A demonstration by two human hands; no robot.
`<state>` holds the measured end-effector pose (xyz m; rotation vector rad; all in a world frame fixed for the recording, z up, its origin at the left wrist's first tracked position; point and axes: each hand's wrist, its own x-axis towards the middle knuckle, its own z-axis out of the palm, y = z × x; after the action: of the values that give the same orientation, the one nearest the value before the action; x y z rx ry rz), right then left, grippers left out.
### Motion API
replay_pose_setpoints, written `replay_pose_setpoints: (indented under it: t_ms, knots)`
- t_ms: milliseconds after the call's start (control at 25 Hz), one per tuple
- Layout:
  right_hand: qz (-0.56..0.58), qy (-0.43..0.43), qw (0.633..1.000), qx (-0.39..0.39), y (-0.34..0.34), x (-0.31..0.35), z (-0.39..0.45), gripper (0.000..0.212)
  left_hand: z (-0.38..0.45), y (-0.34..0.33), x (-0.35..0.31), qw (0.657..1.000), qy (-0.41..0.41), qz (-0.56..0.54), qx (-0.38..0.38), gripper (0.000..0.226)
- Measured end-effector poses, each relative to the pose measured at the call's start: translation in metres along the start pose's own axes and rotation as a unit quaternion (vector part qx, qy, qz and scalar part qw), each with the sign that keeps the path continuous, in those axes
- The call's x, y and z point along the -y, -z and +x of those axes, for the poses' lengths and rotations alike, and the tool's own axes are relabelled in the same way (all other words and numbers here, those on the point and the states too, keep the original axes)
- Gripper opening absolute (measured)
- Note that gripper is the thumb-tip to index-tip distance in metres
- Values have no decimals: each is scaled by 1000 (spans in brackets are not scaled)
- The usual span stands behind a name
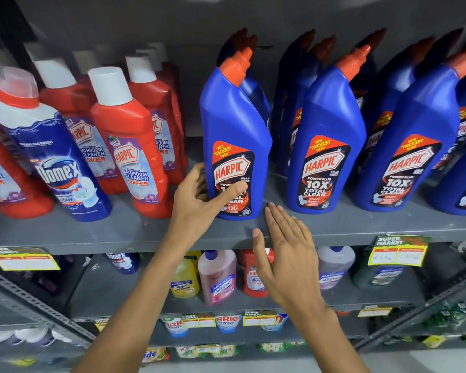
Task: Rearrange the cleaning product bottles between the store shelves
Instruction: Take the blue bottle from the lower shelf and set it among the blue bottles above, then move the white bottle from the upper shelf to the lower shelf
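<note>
A blue Harpic toilet-cleaner bottle (234,125) with an orange cap stands upright near the front of the grey upper shelf (119,232). My left hand (199,200) is around its lower left side, thumb across the label and fingers curled behind the edge. My right hand (285,254) is flat and holds nothing; its fingertips reach the shelf's front lip just below and right of that bottle. More blue Harpic bottles (326,130) stand in rows to the right. Red Harpic bathroom-cleaner bottles (129,135) and a blue Domex bottle (57,157) stand to the left.
A gap of bare shelf lies between the red bottles and the held blue bottle. On the shelf below stand smaller Lizol bottles (218,275) in yellow, pink and purple. Yellow price tags (398,251) hang on the shelf lips. Detergent packs fill the lowest shelves.
</note>
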<state>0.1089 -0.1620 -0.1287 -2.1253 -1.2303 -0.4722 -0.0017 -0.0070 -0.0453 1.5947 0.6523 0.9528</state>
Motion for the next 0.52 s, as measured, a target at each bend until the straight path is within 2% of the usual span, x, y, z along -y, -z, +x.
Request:
replay_pose_setpoints:
  t_ms: [120, 160, 240, 320, 360, 440, 520]
  knots:
    - [37, -14, 999, -14, -2, 3, -1, 57, -13, 9, -2, 997, -3, 62, 40, 84]
    - [67, -27, 997, -28, -1, 7, -1, 57, -23, 14, -3, 995, -17, 95, 22, 85]
    - [142, -38, 987, -71, 4, 23, -7, 55, -46, 28, -2, 975, -89, 180, -94, 67]
    - [185, 15, 976, -115, 13, 47, -17, 51, -69, 50, -1, 933, -171, 232, -216, 39]
    - [205, 58, 970, -120, 15, 64, -20, 49, -75, 69, 0, 918, -186, 238, -257, 29]
    - [246, 135, 955, -95, 14, 95, -21, 48, -80, 108, -2, 904, -180, 228, -315, 20]
    - [276, 167, 946, -30, 0, 129, -14, 49, -79, 147, -4, 898, -157, 206, -356, 17]
